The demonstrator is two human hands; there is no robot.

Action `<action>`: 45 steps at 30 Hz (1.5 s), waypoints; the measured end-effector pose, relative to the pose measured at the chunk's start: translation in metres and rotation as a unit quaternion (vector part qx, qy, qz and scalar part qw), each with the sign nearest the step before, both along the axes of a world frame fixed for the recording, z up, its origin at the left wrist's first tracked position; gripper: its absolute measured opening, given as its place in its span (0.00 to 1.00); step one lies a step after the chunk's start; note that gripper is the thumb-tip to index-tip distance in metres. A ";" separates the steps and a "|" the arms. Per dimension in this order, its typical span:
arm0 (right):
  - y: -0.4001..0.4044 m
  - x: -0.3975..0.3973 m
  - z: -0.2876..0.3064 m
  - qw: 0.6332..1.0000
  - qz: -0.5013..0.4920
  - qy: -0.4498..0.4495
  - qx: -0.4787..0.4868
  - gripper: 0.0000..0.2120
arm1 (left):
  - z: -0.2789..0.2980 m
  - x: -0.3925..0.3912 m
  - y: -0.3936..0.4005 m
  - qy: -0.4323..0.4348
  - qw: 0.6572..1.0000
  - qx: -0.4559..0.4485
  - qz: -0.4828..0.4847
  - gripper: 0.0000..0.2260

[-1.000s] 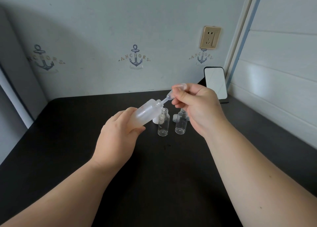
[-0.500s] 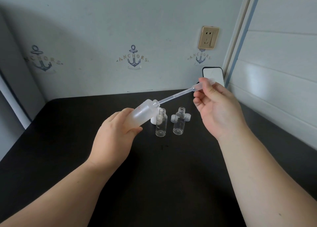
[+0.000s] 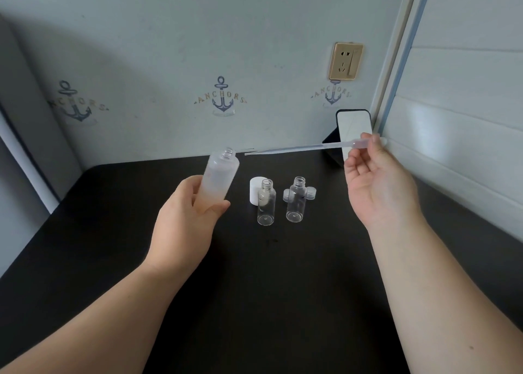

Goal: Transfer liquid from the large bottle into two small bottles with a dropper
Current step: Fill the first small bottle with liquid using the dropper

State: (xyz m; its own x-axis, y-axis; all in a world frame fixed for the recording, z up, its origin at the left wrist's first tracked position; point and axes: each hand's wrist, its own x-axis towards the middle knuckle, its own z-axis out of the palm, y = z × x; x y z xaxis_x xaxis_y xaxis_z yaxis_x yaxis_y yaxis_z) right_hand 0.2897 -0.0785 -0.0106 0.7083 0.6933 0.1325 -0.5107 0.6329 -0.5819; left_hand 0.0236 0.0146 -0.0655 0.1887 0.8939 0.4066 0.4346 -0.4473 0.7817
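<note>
With the left hand (image 3: 186, 218) holding the large bottle (image 3: 219, 177) above the counter (image 3: 113, 232), the right hand (image 3: 376, 187) pinches the dropper (image 3: 305, 148) just clear of its mouth, probably bound next for the small bottles (image 3: 266, 204) near the counter's back edge.

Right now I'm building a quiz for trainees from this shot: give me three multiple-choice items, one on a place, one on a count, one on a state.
1. Where is the dropper's tip?
A. Inside the large bottle
B. In the air beside the large bottle's mouth
C. Inside a small bottle

2. How many small clear bottles stand on the table?
A. One
B. Two
C. Three

3. What state is the large bottle in?
A. Uncapped, held up
B. Capped, on the table
C. Lying on its side

Answers: B, the dropper ends just right of the large bottle; B, a left small bottle and a right small bottle stand side by side; A, the left hand grips it, its threaded neck bare.
</note>
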 end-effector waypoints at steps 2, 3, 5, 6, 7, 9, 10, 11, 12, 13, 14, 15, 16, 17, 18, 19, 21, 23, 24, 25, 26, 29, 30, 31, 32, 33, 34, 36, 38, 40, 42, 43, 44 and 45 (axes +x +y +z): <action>0.001 0.001 -0.002 1.000 0.003 0.018 -0.001 0.06 | -0.002 0.001 0.003 -0.006 1.000 -0.014 0.011 0.18; 0.001 0.001 -0.003 1.000 0.005 0.027 -0.002 0.06 | -0.002 0.001 0.004 -0.008 1.000 -0.020 0.013 0.18; 0.001 0.001 -0.005 0.999 0.009 0.046 -0.001 0.06 | -0.004 0.001 0.007 -0.020 0.999 -0.033 0.013 0.20; 0.001 0.001 -0.006 0.999 0.012 0.052 0.000 0.05 | -0.005 0.001 0.007 -0.029 0.999 -0.042 0.013 0.22; 0.001 0.001 -0.007 0.998 0.016 0.054 0.000 0.05 | -0.006 0.001 0.008 -0.038 0.998 -0.050 0.013 0.24; 0.001 0.001 -0.009 0.998 0.024 0.056 -0.001 0.05 | -0.007 0.002 0.008 -0.046 0.997 -0.059 0.013 0.26; 0.001 0.000 -0.009 0.998 0.026 0.058 -0.001 0.05 | -0.008 0.003 0.007 -0.048 0.997 -0.061 0.011 0.26; 0.001 0.000 -0.010 0.998 0.028 0.061 -0.001 0.05 | -0.008 0.003 0.007 -0.050 0.997 -0.063 0.009 0.27; 0.001 0.000 -0.010 0.998 0.030 0.064 -0.001 0.05 | -0.007 0.004 0.005 -0.052 0.996 -0.067 0.006 0.28; 0.001 0.000 -0.010 0.997 0.032 0.065 0.000 0.05 | -0.006 0.004 0.004 -0.054 0.996 -0.070 0.004 0.30; 0.001 -0.001 -0.010 0.997 0.034 0.066 0.001 0.04 | -0.004 0.004 0.002 -0.060 0.996 -0.073 0.002 0.32; 0.000 -0.001 -0.010 0.997 0.036 0.067 0.003 0.04 | -0.002 0.003 -0.002 -0.074 0.995 -0.071 0.002 0.34; 0.000 -0.001 -0.010 0.997 0.039 0.070 0.006 0.04 | 0.000 0.001 -0.006 -0.091 0.994 -0.063 0.007 0.34; -0.001 0.000 -0.011 0.997 0.041 0.071 0.007 0.04 | 0.003 -0.003 -0.012 -0.106 0.993 -0.044 0.020 0.32; -0.002 0.000 -0.012 0.996 0.043 0.072 0.007 0.04 | 0.005 -0.007 -0.018 -0.114 0.993 -0.011 0.038 0.28; -0.002 0.000 -0.012 0.996 0.045 0.072 0.006 0.05 | 0.008 -0.010 -0.026 -0.111 0.992 0.032 0.053 0.21; -0.003 0.002 -0.013 0.996 0.046 0.073 0.004 0.06 | 0.014 -0.012 -0.043 -0.076 0.990 0.111 0.044 0.11; -0.003 0.004 -0.014 0.996 0.044 0.077 0.000 0.06 | 0.016 -0.004 -0.055 -0.014 0.989 0.144 0.000 0.07; -0.002 0.004 -0.015 0.996 0.043 0.081 -0.002 0.06 | 0.015 0.002 -0.059 0.022 0.991 0.133 -0.022 0.07; -0.002 0.005 -0.015 0.995 0.041 0.086 -0.004 0.07 | 0.013 0.009 -0.061 0.058 0.992 0.104 -0.038 0.09; -0.002 0.005 -0.016 0.995 0.040 0.091 -0.004 0.07 | 0.010 0.017 -0.059 0.091 0.993 0.061 -0.049 0.12; -0.002 0.006 -0.017 0.993 0.038 0.109 0.003 0.06 | -0.001 0.040 -0.047 0.170 0.979 -0.082 -0.074 0.22; -0.002 0.006 -0.017 0.993 0.040 0.114 0.006 0.06 | -0.003 0.048 -0.042 0.178 0.974 -0.113 -0.080 0.22; -0.002 0.006 -0.017 0.992 0.041 0.116 0.007 0.05 | -0.005 0.055 -0.037 0.174 0.973 -0.132 -0.078 0.20; -0.002 0.005 -0.018 0.992 0.043 0.115 0.006 0.05 | -0.005 0.061 -0.033 0.165 0.973 -0.142 -0.071 0.17; -0.002 0.005 -0.018 0.993 0.043 0.114 0.003 0.05 | -0.005 0.066 -0.029 0.159 0.974 -0.148 -0.061 0.17; -0.001 0.005 -0.018 0.992 0.043 0.115 0.000 0.05 | -0.005 0.070 -0.025 0.155 0.975 -0.154 -0.050 0.18; -0.001 0.005 -0.018 0.992 0.044 0.120 -0.003 0.05 | -0.005 0.076 -0.021 0.150 0.975 -0.162 -0.034 0.24; -0.001 0.006 -0.018 0.991 0.045 0.124 -0.003 0.05 | -0.006 0.082 -0.017 0.143 0.978 -0.149 -0.026 0.25; -0.002 0.006 -0.018 0.991 0.046 0.126 -0.004 0.05 | -0.007 0.086 -0.014 0.151 0.982 -0.116 -0.019 0.24; -0.002 0.005 -0.018 0.991 0.046 0.125 -0.005 0.05 | -0.007 0.089 -0.011 0.166 0.982 -0.093 -0.010 0.26; -0.002 0.005 -0.018 0.991 0.045 0.123 -0.005 0.05 | -0.005 0.090 -0.011 0.170 0.982 -0.088 -0.010 0.26; -0.002 0.005 -0.018 0.992 0.044 0.121 -0.005 0.05 | -0.004 0.090 -0.011 0.174 0.981 -0.086 -0.012 0.24; -0.002 0.005 -0.018 0.992 0.044 0.119 -0.005 0.05 | -0.003 0.090 -0.011 0.179 0.980 -0.085 -0.016 0.23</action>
